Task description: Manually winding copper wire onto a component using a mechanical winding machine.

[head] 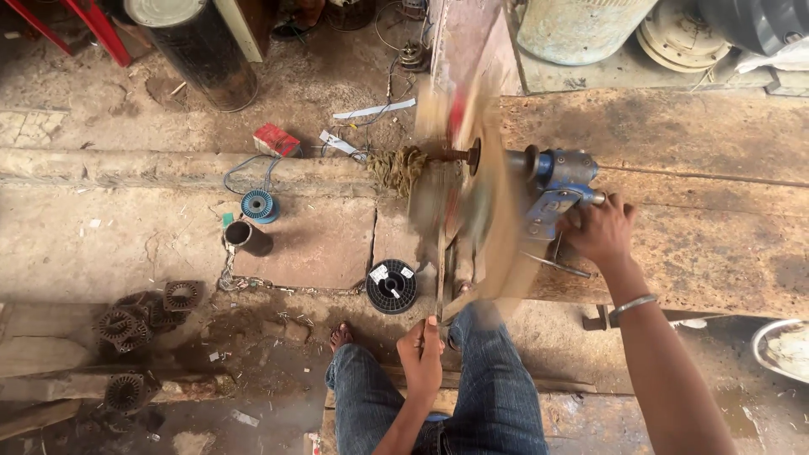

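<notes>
A small red box point(276, 140) lies on the dirt floor just beyond the stone ledge point(126, 168). Nearer the person, a black spool point(392, 286) rests on the slab, with two small white labels point(379, 273) on its top face.

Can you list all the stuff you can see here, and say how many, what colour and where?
winding machine: one, blue, on the bench at right
spinning part: one, brownish blur, left of the machine
wooden bench: one, brown, worn, right side
black spool: one, black with white labels, on the floor by the knees
blue spool: one, blue, on the floor at left
red box: one, red, on the floor near the top
dark cup: one, below the blue spool
metal cores: several, rusty dark, floor at lower left
black drum: one, top left
metal bowl: one, silvery, right edge
jeans: blue, bottom centre
left hand: pinching a thin strand
right hand: on the machine's handle, bangle on the wrist
</notes>
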